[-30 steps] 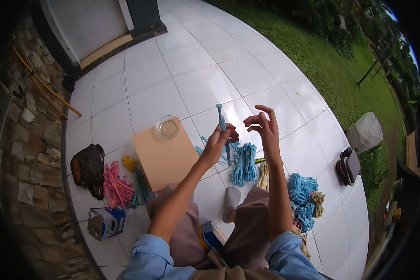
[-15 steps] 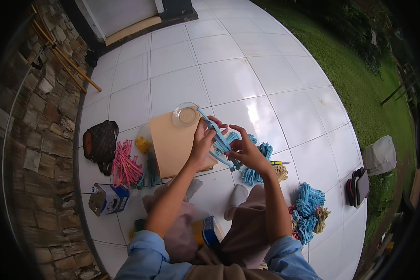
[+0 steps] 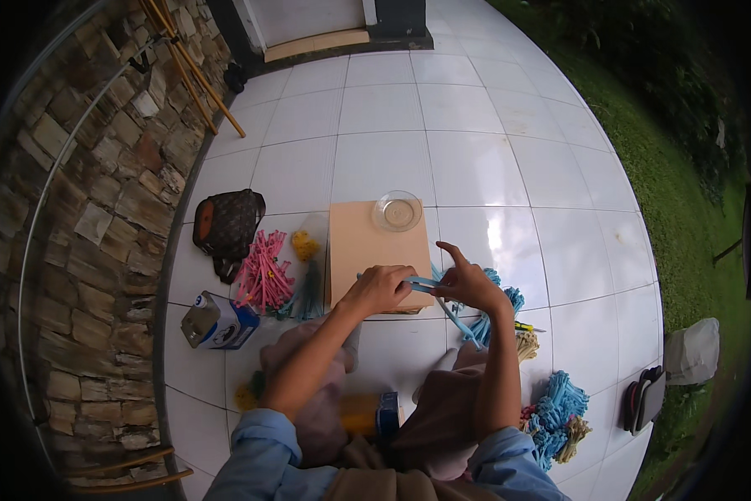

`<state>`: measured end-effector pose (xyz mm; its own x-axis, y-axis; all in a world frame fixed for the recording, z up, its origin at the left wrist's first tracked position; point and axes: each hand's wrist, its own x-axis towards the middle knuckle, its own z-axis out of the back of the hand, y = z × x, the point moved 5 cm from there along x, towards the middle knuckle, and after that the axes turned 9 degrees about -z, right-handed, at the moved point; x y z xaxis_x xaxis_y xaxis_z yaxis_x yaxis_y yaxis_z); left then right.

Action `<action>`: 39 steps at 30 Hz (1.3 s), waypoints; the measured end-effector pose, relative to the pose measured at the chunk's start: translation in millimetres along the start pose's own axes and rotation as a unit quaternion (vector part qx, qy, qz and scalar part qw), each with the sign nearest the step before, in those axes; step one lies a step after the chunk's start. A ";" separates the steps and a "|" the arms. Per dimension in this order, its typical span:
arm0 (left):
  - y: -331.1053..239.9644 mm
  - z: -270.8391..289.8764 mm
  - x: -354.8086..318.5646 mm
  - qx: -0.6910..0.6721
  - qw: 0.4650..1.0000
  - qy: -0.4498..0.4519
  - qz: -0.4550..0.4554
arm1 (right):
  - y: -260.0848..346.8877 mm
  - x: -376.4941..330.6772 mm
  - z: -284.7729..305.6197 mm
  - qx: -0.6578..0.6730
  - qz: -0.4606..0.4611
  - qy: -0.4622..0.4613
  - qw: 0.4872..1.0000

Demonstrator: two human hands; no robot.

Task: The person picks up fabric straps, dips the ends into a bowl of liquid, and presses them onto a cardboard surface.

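1. The left hand (image 3: pixel 382 288) has its fingers curled closed around one part of a light-blue, narrow, flexible strip (image 3: pixel 423 285); the strip spans the gap between the two hands;
2. The right hand (image 3: pixel 469 289) pinches the strip's other part between thumb and fingers; its index finger is raised clear;
3. Beyond the left hand lies a beige, flat, rectangular board (image 3: pixel 371 238); a clear, round, shallow dish (image 3: pixel 398 212) sits on its far end;
4. Well left of the left hand, a pile of pink, slender strips (image 3: pixel 263 271); just right of the right hand, bundled light-blue strips (image 3: pixel 515 298).
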<state>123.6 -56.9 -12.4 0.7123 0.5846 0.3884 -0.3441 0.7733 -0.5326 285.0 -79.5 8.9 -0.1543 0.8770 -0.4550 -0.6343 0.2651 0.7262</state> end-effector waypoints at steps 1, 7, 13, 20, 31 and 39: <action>-1.8 5.6 0.6 -0.002 1.000 0.000 -0.001 | -0.8 0.9 2.6 0.008 -0.025 0.008 1.000; 13.3 37.8 9.6 0.002 0.990 -0.136 0.024 | 11.3 11.5 0.3 0.031 0.049 -0.037 0.998; 42.5 45.8 8.6 -0.196 0.950 -0.204 0.131 | 23.6 11.7 7.1 0.239 0.089 0.005 0.967; 40.2 66.3 9.5 -0.202 0.940 -0.260 0.089 | 51.0 -9.2 9.2 0.363 0.168 -0.026 0.916; 37.7 63.6 17.8 -0.247 0.935 -0.253 0.035 | 54.2 -20.8 26.5 0.285 0.181 -0.225 0.914; 34.9 40.3 29.6 -0.500 0.860 -0.055 0.091 | 48.4 -31.5 40.7 0.212 0.159 -0.346 0.900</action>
<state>108.0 -2.7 10.7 0.6213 0.7360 0.2689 0.2923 0.1007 -0.9510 290.0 -78.0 79.4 0.3257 0.9359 0.1341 -0.2729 -0.0427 0.9611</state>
